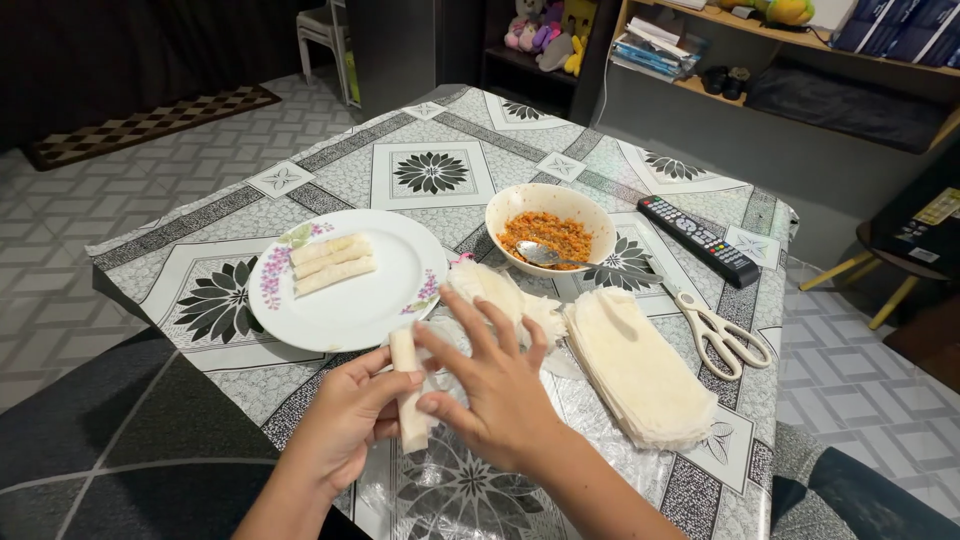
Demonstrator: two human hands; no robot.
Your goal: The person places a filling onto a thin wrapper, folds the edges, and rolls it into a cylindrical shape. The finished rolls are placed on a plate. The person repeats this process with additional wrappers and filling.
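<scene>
My left hand grips a pale rolled wrapper, a spring roll, standing on end near the table's front edge. My right hand lies against the roll's right side with its fingers spread, touching it. Just behind the hands lies a loose crumpled wrapper sheet. A white floral plate to the left holds three finished rolls side by side.
A white bowl of orange filling with a metal spoon stands behind. A stack of wrapper sheets, white-handled scissors and a black remote lie on the right. The patterned tablecloth covers the table.
</scene>
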